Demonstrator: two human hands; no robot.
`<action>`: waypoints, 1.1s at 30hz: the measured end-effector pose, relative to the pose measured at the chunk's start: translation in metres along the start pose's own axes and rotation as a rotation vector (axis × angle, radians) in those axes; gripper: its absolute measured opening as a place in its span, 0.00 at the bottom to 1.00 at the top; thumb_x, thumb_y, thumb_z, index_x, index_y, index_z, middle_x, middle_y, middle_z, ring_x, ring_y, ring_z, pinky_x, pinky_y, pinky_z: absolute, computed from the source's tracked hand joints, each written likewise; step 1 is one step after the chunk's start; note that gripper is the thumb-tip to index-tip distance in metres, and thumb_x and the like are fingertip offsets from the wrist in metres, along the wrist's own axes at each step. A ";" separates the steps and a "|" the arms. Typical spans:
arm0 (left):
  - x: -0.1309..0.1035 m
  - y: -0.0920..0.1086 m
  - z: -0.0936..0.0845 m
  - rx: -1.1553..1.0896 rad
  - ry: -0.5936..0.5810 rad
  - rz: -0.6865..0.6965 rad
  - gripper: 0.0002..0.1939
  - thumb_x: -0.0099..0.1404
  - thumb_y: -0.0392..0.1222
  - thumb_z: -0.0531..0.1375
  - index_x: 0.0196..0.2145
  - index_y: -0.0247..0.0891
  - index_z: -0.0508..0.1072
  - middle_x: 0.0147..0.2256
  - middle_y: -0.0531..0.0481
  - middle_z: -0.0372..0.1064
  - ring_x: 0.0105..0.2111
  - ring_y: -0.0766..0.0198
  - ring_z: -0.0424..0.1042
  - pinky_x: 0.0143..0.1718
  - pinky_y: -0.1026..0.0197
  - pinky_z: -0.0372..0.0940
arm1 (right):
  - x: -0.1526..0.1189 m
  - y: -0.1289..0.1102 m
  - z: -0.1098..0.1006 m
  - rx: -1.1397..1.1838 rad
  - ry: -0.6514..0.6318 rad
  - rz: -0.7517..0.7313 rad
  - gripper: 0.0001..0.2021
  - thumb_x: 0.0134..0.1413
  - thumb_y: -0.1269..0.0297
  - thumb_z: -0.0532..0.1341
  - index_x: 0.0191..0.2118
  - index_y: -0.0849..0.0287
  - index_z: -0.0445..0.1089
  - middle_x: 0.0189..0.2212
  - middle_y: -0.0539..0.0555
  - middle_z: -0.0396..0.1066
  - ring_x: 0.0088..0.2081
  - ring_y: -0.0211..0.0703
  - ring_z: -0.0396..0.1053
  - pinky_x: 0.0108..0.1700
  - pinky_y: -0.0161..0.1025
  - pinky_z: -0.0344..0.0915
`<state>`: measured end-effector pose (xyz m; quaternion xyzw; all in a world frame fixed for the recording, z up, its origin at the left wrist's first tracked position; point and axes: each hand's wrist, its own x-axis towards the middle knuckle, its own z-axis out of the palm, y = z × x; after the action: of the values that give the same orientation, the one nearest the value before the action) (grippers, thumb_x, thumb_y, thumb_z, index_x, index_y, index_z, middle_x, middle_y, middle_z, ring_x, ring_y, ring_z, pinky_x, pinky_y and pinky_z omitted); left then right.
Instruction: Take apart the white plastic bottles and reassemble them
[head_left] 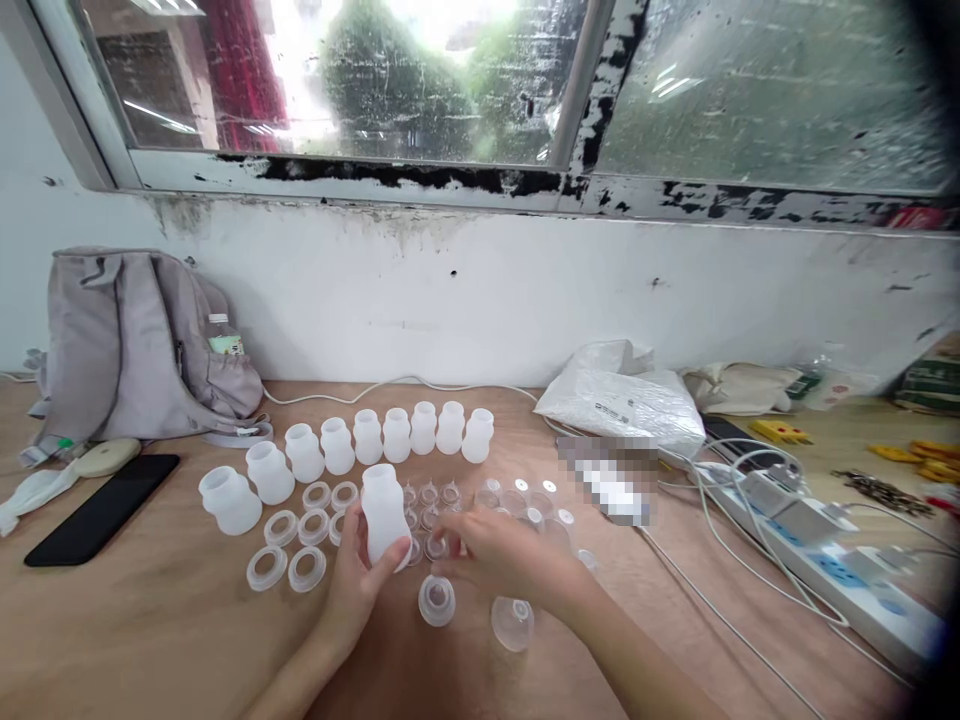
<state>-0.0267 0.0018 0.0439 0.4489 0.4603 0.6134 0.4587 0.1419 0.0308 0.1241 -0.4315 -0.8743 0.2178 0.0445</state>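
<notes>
My left hand (pixel 358 580) is wrapped round a translucent white bottle (pixel 385 510) with a narrowed waist, held upright above the table. To its right, my right hand (pixel 499 550) reaches in over rows of small clear silicone nipples (pixel 428 494), fingers apart; its fingers partly cover several of them. Just below those fingertips lies a collar ring with a nipple in it (pixel 437 602). A clear dome cap (pixel 513 624) rests nearer me, under the right forearm's side. Loose collar rings (pixel 307 568) lie left of the held bottle.
Several more white bottles (pixel 338 446) stand in a curved row behind. Further clear caps (pixel 555 532) sit right of my right hand. At left are a black phone (pixel 103 508) and a backpack (pixel 142 345). A plastic bag (pixel 622 395), cables and a power strip (pixel 832 570) occupy the right.
</notes>
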 end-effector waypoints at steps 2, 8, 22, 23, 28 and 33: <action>-0.001 -0.001 0.001 0.064 -0.050 0.040 0.24 0.51 0.43 0.62 0.44 0.41 0.59 0.41 0.49 0.66 0.43 0.58 0.65 0.42 0.59 0.62 | 0.000 -0.001 -0.004 0.149 0.168 -0.029 0.14 0.52 0.58 0.56 0.45 0.54 0.62 0.34 0.51 0.68 0.32 0.40 0.66 0.32 0.35 0.61; -0.002 -0.005 -0.001 0.114 -0.296 0.011 0.23 0.52 0.44 0.61 0.46 0.39 0.62 0.42 0.47 0.67 0.42 0.57 0.67 0.41 0.59 0.63 | 0.008 -0.002 -0.006 0.389 0.243 -0.108 0.13 0.51 0.61 0.56 0.45 0.53 0.61 0.33 0.50 0.67 0.31 0.37 0.66 0.30 0.32 0.63; -0.014 -0.005 -0.006 0.962 -0.494 0.538 0.17 0.55 0.43 0.58 0.44 0.43 0.66 0.42 0.45 0.62 0.42 0.56 0.62 0.43 0.51 0.60 | -0.006 0.093 -0.057 -0.010 0.731 0.335 0.05 0.49 0.63 0.56 0.30 0.57 0.66 0.30 0.52 0.69 0.30 0.40 0.67 0.31 0.35 0.59; -0.015 -0.004 -0.005 0.996 -0.501 0.552 0.17 0.55 0.43 0.58 0.44 0.42 0.66 0.41 0.45 0.62 0.40 0.56 0.63 0.42 0.51 0.60 | -0.001 0.102 -0.053 -0.067 0.725 0.379 0.05 0.49 0.64 0.56 0.30 0.57 0.67 0.30 0.52 0.69 0.29 0.40 0.67 0.30 0.34 0.58; -0.016 -0.004 0.001 1.066 -0.536 0.539 0.12 0.56 0.42 0.57 0.39 0.39 0.67 0.37 0.46 0.64 0.37 0.58 0.63 0.39 0.54 0.60 | 0.024 0.128 -0.024 -0.222 0.633 0.440 0.06 0.51 0.64 0.54 0.33 0.57 0.67 0.29 0.53 0.68 0.30 0.40 0.66 0.27 0.33 0.54; -0.015 -0.009 0.001 1.032 -0.561 0.496 0.08 0.58 0.39 0.56 0.37 0.39 0.67 0.34 0.48 0.65 0.35 0.59 0.63 0.37 0.54 0.60 | 0.032 0.131 -0.010 -0.233 0.679 0.426 0.08 0.53 0.64 0.53 0.38 0.56 0.66 0.34 0.54 0.68 0.29 0.40 0.66 0.27 0.33 0.54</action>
<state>-0.0221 -0.0115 0.0331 0.8489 0.4414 0.2597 0.1306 0.2206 0.1287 0.0753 -0.6522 -0.7200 -0.0330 0.2349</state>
